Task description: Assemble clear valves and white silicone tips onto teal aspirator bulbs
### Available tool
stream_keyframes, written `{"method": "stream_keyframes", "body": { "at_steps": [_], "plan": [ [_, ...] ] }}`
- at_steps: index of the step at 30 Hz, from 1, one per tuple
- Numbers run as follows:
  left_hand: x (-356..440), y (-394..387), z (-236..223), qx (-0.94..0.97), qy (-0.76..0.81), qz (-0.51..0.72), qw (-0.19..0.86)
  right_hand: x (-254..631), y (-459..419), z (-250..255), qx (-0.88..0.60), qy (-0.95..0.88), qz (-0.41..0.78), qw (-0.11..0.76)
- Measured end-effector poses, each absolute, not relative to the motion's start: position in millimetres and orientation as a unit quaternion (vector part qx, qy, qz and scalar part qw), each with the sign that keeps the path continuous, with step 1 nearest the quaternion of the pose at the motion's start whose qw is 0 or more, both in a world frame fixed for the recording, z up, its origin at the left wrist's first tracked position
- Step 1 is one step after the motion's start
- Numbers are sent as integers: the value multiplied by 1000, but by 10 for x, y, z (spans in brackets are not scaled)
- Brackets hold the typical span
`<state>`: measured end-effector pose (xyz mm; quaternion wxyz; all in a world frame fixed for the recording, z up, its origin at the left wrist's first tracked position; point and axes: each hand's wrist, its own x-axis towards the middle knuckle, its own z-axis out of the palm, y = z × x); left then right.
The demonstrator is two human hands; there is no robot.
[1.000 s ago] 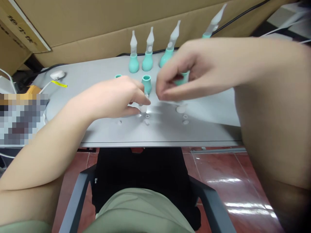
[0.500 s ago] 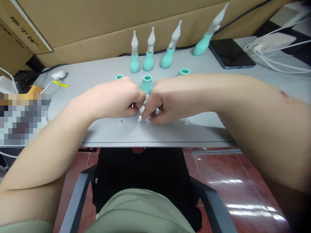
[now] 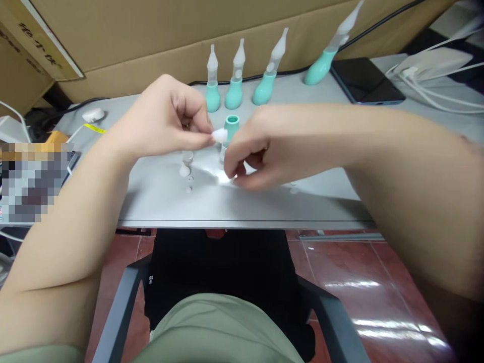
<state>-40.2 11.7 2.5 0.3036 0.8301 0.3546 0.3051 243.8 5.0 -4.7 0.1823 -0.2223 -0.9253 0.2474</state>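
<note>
Between the thumb and fingertips of my left hand [image 3: 177, 121] is a white nozzle tip [image 3: 220, 135], raised above the table and pointing right. My right hand [image 3: 251, 156] is low over the tabletop, thumb and fingers pinched together; a small whitish bit shows at the fingertips, too blurred to name. Behind the two hands stands an open teal bulb [image 3: 232, 126], with a clear tube [image 3: 223, 153] in front of it, partly hidden by my right hand. Left of these lie another clear tube [image 3: 188, 157], a white nozzle tip [image 3: 184, 170] and small white discs [image 3: 189, 184].
Several assembled teal-and-white nasal aspirators [image 3: 234, 93] stand along the back by the cardboard [image 3: 151, 40]. A black phone [image 3: 366, 80] and white cables [image 3: 419, 91] are at the back right. More small white pieces [image 3: 293, 187] lie right of my hand. The table's front edge [image 3: 242, 224] is near me.
My left hand has lifted up and left from the tabletop with the white nozzle tip, uncovering the tube and tip below. My right hand stays low, nearly in place.
</note>
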Motion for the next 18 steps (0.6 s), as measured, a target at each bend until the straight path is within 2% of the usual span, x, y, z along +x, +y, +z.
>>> {"method": "stream_keyframes", "body": {
  "at_steps": [1,2,5,8,13,18],
  "plan": [
    [-399,149,-24,818,343,341,311,2448,48,22,-201,-926,279,155],
    [-390,178,-70,807,321,380,319,2455,45,89,-202,-907,322,178],
    [-341,235,-173,773,247,467,351,2448,58,212,-265,-818,384,338],
    [-276,227,-211,743,232,507,370,2408,123,172,-284,-759,364,460],
    [-219,188,-235,708,226,513,430,2346,215,40,-245,-736,374,508],
    [-203,190,-253,712,216,499,444,2311,192,58,-247,-739,373,504]
  ]
}}
